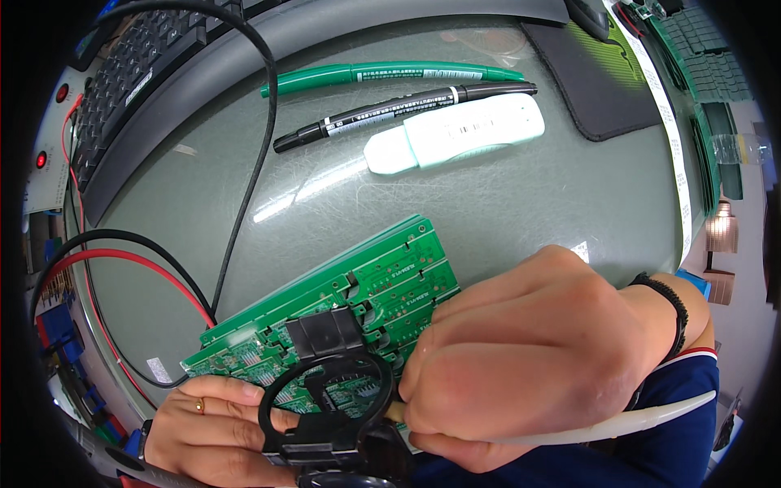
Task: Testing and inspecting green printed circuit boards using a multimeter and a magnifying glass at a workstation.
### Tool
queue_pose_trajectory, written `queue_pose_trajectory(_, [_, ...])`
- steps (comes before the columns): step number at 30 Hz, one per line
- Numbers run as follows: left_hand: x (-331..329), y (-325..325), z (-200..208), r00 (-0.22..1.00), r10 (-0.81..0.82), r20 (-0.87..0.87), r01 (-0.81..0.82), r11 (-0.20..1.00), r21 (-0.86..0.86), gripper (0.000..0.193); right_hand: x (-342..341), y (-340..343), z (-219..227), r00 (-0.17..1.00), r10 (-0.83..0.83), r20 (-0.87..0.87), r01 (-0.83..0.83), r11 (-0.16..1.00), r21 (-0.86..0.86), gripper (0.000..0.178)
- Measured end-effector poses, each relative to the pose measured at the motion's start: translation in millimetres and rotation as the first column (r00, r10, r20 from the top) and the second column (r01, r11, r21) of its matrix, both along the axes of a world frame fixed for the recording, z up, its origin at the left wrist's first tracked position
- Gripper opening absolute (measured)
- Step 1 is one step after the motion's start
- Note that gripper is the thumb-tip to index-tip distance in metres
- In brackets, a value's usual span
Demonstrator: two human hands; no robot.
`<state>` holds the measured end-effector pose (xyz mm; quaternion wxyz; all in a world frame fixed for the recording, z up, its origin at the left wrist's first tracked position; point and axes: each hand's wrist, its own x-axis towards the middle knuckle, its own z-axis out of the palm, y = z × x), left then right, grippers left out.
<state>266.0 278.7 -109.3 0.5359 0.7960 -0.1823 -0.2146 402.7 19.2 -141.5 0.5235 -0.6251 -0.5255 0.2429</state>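
A green circuit board panel (411, 281) is tilted in front of me, with the edge of at least one more board showing behind it. My left hand (220, 435), a ring on one finger, is closed on the panel's lower left part. My right hand (521, 350) makes a fist over the panel's right side. It grips a slim white tapered stick (626, 424) whose pointed end sticks out to the right. The stick's other end is hidden near the board. A black round lens frame (272, 407) blocks the view of the board between my hands.
Beyond the board lie a green marker (325, 77), a black marker (382, 114) and a white capped bottle-like item (480, 130). A keyboard (146, 73) stands at far left, a dark mouse pad (602, 89) at far right. Black cables (264, 130) and a red one (138, 256) cross the left side.
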Motion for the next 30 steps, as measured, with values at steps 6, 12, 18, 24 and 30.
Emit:
queue_pose_trajectory(6, [-1.6,-3.9,0.5,0.997,0.017,-0.07,-0.024,0.995,-0.097,0.056,0.1,-0.1,-0.3,1.0,-0.007,0.026,0.007,1.0,0.01,0.012])
queue_pose_trajectory(12, [3.6,5.2,3.1,0.996,-0.063,-0.065,0.057,0.995,-0.085,0.055,0.3,0.1,-14.3,0.989,-0.094,-0.117,0.129,0.931,0.34,0.029])
queue_pose_trajectory(18, [3.6,8.0,8.0,0.988,-0.1,-0.114,0.097,0.995,-0.034,0.056,1.7,-0.5,2.4,1.0,-0.005,0.018,0.006,0.999,-0.039,0.014])
queue_pose_trajectory(24, [-26.9,-31.4,-18.4,0.85,0.512,0.123,-0.508,0.859,-0.063,0.057,2.4,-0.3,3.2,0.999,0.013,-0.051,-0.017,0.996,-0.091,0.015])
queue_pose_trajectory(30, [-20.8,-19.8,-7.3,0.901,0.419,0.109,-0.424,0.905,0.029,0.057,1.9,-1.8,1.2,1.0,0.01,-0.024,-0.012,0.996,-0.089,0.014])
